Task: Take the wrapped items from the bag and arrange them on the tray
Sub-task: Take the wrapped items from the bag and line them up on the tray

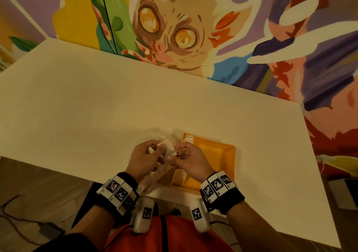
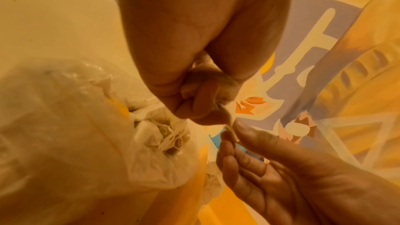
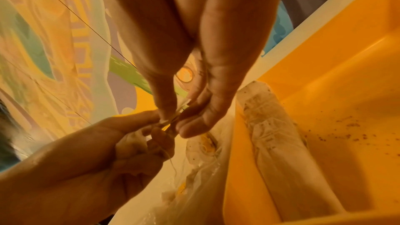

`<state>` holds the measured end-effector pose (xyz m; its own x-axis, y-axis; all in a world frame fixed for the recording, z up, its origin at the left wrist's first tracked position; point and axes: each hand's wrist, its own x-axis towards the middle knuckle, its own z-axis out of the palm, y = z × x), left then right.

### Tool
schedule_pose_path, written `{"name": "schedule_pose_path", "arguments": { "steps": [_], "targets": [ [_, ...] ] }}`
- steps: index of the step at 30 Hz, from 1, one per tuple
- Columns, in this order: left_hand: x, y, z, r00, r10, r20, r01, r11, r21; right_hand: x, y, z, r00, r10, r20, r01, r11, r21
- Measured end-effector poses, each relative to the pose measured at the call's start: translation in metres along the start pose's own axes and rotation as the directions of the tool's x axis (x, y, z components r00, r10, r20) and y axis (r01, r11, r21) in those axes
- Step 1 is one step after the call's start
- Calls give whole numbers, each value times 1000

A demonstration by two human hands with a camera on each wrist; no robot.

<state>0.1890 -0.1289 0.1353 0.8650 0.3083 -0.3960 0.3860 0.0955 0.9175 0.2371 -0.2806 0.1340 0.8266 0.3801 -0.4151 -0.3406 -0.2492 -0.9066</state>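
My left hand (image 1: pixel 155 152) grips a small white wrapped item (image 1: pixel 168 149) just above the clear plastic bag (image 1: pixel 153 138). My right hand (image 1: pixel 179 154) pinches the item's wrapper end or string between thumb and fingertips (image 3: pixel 171 109). In the left wrist view the wrapped item (image 2: pixel 226 85) sits in curled fingers, and more wrapped items (image 2: pixel 171 136) show through the bag (image 2: pixel 75 126). The yellow tray (image 1: pixel 220 151) lies right of the bag. A long wrapped item (image 3: pixel 279 139) lies along the tray's left side.
The white table (image 1: pixel 96 100) stretches left, far and right of the hands. A painted mural wall (image 1: pixel 174 29) stands behind it. The tray (image 3: pixel 346 83) holds scattered brown crumbs, and its front edge sits close to the table's near edge.
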Motion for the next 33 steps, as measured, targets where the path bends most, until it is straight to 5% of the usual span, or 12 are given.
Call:
{"name": "schedule_pose_path", "arguments": {
  "steps": [12, 19, 25, 33],
  "targets": [
    [-3, -5, 2, 999, -33, 39, 33, 999, 3, 1, -7, -5, 971, -169, -168, 162, 985, -52],
    [-3, 0, -7, 992, 124, 9, -123, 974, 188, -7, -28, -26, 940, -339, 28, 332, 896, -294],
    [-5, 12, -2, 939, 252, 236, -307, 921, 238, -5, -37, -38, 913, -334, 235, 407, 779, -477],
    [-10, 15, 5, 909, 367, 196, -402, 897, 185, -10, -17, -30, 937, -343, 70, 346, 879, -328]
  ]
}}
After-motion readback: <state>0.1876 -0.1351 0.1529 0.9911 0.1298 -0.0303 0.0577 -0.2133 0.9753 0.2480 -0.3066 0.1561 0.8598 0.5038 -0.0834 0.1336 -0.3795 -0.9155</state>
